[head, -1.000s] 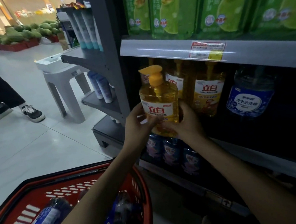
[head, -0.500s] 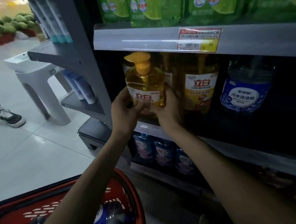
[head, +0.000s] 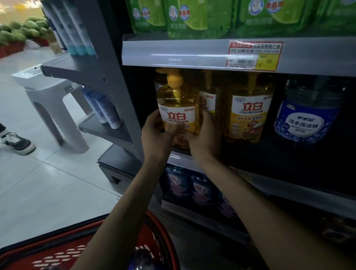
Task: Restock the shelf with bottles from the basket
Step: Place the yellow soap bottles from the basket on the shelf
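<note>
Fingers [head: 157,120] of the left hand [head: 154,137] and right hand [head: 205,138] curl round the yellow pump bottle [head: 177,104]. It stands upright, pump topmost and label outward, at the left end of the middle shelf [head: 180,157]. It now sits deeper in than before, with the pump under the upper shelf [head: 186,52].

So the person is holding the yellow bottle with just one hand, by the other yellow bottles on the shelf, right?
Not one hand: the head view shows the left hand and the right hand both gripping the yellow bottle. It is by the other yellow bottles on the shelf.
</note>
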### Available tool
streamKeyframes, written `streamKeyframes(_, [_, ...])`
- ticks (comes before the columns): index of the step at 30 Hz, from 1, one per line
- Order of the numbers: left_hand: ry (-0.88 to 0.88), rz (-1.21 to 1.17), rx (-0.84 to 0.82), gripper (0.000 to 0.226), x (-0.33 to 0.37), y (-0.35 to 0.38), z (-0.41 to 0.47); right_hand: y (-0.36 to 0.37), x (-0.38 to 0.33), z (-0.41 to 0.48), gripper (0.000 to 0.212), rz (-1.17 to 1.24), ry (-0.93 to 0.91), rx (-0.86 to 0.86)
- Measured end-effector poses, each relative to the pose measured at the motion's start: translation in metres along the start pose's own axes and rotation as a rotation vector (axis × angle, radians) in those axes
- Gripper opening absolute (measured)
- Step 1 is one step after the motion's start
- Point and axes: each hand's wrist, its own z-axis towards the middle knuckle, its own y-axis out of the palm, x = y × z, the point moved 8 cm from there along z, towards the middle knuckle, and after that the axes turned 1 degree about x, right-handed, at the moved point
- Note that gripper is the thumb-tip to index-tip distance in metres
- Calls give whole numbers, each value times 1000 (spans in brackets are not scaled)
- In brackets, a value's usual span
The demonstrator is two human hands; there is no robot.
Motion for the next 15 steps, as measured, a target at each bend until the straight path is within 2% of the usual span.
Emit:
streamKeyframes(5, [-84,-10,47,68,-8,2,5,1,6,0,80,5,45,0])
streamKeyframes(10, [-104,33,19,65,-7,1,4,0,1,-4,81,-2,42,-62])
streamKeyframes(15, [-139,91,-52,66,0,-9,-18,-11,-6,-15,66,-33,53,-121])
